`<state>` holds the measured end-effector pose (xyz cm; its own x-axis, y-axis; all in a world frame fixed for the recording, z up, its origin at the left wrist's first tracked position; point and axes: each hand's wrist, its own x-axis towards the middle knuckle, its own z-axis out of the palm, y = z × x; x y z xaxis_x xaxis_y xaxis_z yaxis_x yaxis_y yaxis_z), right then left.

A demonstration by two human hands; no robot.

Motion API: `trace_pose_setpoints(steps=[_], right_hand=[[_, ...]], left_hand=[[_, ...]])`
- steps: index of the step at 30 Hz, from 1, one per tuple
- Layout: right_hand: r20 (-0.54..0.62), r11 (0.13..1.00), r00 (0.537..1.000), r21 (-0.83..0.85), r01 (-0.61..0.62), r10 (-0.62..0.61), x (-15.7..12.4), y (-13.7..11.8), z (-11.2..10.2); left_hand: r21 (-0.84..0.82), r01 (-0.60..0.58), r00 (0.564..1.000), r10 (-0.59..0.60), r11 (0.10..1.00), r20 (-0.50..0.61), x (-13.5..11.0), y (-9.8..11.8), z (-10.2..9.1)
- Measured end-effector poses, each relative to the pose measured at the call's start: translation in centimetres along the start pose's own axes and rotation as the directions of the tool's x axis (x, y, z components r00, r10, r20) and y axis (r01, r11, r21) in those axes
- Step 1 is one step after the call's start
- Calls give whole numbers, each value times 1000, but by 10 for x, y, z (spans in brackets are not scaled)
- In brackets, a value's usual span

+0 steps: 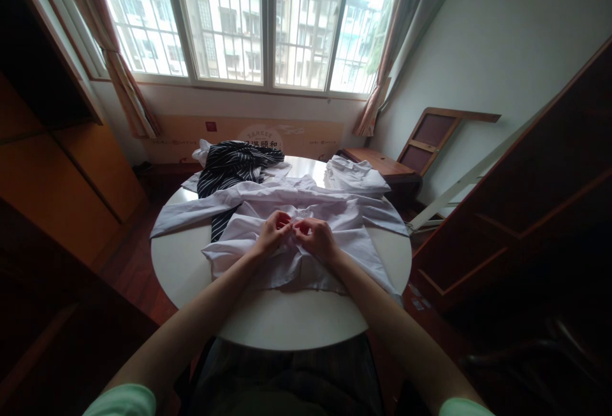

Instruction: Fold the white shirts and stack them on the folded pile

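Note:
A white long-sleeved shirt point(335, 212) lies spread on the round white table point(287, 327), its sleeves stretched out to the left and right. Over the middle of its front, my left hand point(276, 231) pinches the cloth with closed fingers. Close beside it, my right hand point(313, 236) is closed on the same shirt, fingertips almost meeting those of the left. Whatever small part of the shirt sits between the fingertips is too small to make out. The cloth is gathered and wrinkled around both hands.
Behind the shirt, a black-and-white striped garment point(234, 164) is heaped at the back left of the table. A pile of folded white clothes point(356, 176) sits at the back right. Beyond stand a low wooden cabinet point(377, 161), a long cardboard box point(191, 136) and a barred window point(224, 21).

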<state>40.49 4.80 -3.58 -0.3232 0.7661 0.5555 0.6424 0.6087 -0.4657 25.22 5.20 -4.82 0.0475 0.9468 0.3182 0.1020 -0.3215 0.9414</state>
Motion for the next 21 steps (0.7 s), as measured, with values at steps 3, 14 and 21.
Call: trace_pose_setpoints(steps=[3,14,21], right_hand=[[-6,1000,1000,-3,-6,6,0,0,0],[1,1000,1000,21,-18,18,3,1,0],[-7,999,1000,38,1,-1,2,-1,0]], left_hand=[[-38,31,1000,-31,999,7,1,0,0],[-7,36,999,-36,999,10,1,-4,-2],[-21,62,998,-61,998,33,0,-4,-2]])
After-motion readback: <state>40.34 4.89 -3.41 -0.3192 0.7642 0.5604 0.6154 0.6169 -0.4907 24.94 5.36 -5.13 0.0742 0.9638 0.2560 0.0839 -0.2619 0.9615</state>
